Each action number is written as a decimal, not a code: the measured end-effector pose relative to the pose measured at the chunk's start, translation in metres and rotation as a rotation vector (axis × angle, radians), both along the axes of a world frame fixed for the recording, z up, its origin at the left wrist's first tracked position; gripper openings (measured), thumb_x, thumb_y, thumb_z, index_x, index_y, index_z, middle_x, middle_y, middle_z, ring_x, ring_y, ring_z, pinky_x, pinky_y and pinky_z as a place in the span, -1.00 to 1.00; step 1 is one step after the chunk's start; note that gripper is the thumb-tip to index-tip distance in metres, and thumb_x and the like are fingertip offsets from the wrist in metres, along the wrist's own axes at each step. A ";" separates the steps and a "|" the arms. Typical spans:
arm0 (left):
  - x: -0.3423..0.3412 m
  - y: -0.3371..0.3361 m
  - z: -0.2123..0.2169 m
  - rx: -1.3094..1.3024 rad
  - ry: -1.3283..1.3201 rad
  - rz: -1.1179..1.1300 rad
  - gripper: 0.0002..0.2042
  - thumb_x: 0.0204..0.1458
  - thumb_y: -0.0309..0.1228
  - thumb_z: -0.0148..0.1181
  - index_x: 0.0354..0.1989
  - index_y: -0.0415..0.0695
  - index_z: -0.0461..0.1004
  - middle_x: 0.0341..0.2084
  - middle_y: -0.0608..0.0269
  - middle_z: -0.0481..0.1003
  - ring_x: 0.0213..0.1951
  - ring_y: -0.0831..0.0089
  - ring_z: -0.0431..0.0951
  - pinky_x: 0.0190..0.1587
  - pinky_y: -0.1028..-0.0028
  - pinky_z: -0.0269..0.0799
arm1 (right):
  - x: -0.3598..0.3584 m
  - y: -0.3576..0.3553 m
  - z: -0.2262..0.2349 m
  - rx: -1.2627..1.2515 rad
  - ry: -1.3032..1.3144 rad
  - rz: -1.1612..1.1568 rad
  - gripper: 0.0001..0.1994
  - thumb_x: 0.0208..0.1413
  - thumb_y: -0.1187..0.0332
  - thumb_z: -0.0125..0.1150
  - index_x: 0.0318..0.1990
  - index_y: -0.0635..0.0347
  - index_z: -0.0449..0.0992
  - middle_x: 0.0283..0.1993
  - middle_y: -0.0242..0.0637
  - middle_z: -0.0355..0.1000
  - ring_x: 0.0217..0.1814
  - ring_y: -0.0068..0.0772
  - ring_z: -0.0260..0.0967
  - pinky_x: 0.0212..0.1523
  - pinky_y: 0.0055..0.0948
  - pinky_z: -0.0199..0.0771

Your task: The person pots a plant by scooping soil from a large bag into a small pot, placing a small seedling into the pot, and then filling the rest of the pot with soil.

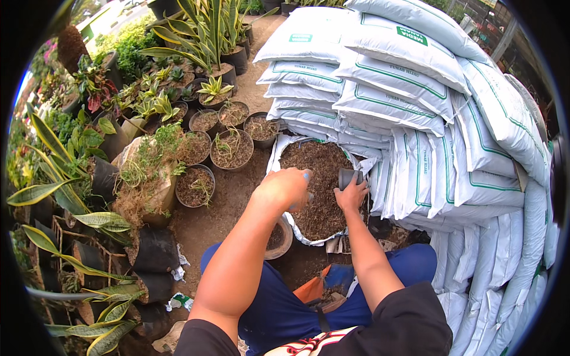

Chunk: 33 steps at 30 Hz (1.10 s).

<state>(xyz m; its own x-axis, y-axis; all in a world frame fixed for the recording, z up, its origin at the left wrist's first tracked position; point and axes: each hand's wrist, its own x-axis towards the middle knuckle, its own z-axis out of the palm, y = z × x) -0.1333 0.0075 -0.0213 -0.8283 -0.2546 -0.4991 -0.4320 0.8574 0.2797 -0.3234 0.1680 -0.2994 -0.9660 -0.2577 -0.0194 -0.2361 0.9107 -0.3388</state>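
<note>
A white bag of dark brown potting soil [314, 202] lies open before me, its rim folded down. At the bag's right side, my right hand [352, 194] is closed round a small dark plant pot [349, 178], held tilted above the soil. Over the left part of the bag hangs my left hand [286, 188], back upward and fingers curled down. Its fingers look closed, and whatever they hold is hidden. Bluish marks show near its fingertips. Below it, a larger round pot [278, 238] with soil inside stands against the bag, partly covered by my forearm.
White filled sacks [404, 77] are stacked high at the right and far side. Several soil-filled pots [231, 148] stand to the left, some with sprigs. Snake plants [222, 29] and other greenery line the left. A clump of pulled plants [148, 172] rests beside the pots.
</note>
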 end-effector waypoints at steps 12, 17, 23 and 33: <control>-0.009 0.007 -0.008 0.091 0.073 -0.102 -0.41 0.22 -0.19 0.22 0.41 -0.09 0.32 0.22 -0.16 0.48 0.24 -0.02 0.49 0.26 0.16 0.43 | -0.039 0.043 0.009 -0.445 -0.085 0.245 -0.14 -0.17 0.22 0.53 0.38 0.25 0.34 0.21 0.20 0.43 0.28 0.23 0.38 0.29 -0.06 0.41; -0.014 0.027 0.001 0.063 0.037 -0.148 -0.42 0.23 -0.21 0.21 0.42 -0.06 0.30 0.18 -0.11 0.51 0.23 0.01 0.51 0.24 0.16 0.45 | -0.012 0.033 0.116 -0.275 0.121 0.432 -0.02 -0.28 0.25 0.61 0.43 0.03 0.26 0.29 0.04 0.19 0.35 0.17 0.17 0.38 -0.02 0.28; 0.000 0.012 0.001 0.129 0.066 -0.098 -0.42 0.21 -0.22 0.23 0.40 -0.06 0.33 0.08 -0.11 0.58 0.13 0.03 0.59 0.14 0.17 0.52 | 0.002 0.008 0.183 -0.250 0.384 0.541 -0.02 -0.28 0.42 0.61 0.42 -0.02 0.26 0.35 -0.03 0.17 0.39 0.17 0.12 0.41 -0.01 0.25; 0.024 -0.001 0.013 0.011 0.035 0.031 -0.48 0.22 -0.27 0.22 0.36 -0.07 0.36 0.12 -0.09 0.55 0.17 -0.03 0.54 0.21 0.08 0.45 | -0.081 -0.034 0.085 -0.190 0.115 0.614 -0.02 -0.23 0.42 0.61 0.45 0.00 0.21 0.45 0.01 0.11 0.48 0.20 0.07 0.48 0.02 0.19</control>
